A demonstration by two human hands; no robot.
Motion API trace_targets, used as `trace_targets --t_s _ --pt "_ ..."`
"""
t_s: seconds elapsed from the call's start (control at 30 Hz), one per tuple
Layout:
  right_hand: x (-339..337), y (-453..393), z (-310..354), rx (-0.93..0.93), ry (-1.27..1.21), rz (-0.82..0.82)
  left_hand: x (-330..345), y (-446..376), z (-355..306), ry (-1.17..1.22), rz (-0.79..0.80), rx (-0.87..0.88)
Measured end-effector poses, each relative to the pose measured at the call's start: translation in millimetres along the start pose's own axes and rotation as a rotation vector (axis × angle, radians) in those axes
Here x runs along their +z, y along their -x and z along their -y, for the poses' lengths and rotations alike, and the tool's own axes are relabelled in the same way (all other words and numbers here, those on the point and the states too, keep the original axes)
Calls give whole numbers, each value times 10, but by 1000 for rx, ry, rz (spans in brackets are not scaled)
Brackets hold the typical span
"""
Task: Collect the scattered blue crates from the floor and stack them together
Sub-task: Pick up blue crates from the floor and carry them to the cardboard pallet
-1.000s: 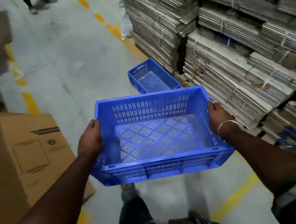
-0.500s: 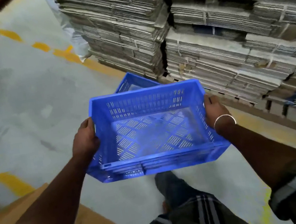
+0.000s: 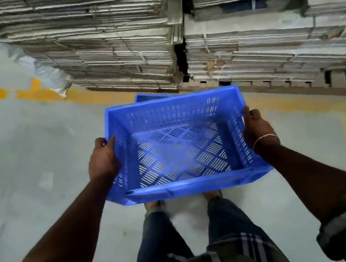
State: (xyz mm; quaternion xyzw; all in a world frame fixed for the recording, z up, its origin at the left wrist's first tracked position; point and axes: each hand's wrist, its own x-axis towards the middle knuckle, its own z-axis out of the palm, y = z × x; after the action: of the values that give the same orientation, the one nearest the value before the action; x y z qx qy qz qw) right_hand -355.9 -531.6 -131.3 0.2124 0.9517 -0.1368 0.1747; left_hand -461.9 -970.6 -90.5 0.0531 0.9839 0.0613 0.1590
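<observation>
Head view: both hands, left hand and right hand, gripping blue crate.

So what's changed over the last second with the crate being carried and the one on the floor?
The person has walked up to the second blue crate on the floor; the carried blue crate now hides all but its far corner. The stacks of flattened cardboard fill the view ahead. Unchanged: left hand and right hand grip the crate's sides.

Both arms reaching fwd and down. Left hand and right hand gripping opposite ends of the blue crate, fingers curling round its sides.
</observation>
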Motion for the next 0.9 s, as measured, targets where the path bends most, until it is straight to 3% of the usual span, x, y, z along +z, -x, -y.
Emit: trace_targets --t_s 0.23,0.4,0.7,0.9 --pt "534 -179 858 234 -50 -58 138 -1163 675 64 86 138" --pt "957 -349 1216 300 -116 -96 401 -1631 1142 95 95 235" --pt "1996 -1406 1155 363 -163 -99 1378 -2942 1167 68 74 255" --pt "2244 -2222 991 337 -141 -150 1906 -3600 1035 136 37 237"
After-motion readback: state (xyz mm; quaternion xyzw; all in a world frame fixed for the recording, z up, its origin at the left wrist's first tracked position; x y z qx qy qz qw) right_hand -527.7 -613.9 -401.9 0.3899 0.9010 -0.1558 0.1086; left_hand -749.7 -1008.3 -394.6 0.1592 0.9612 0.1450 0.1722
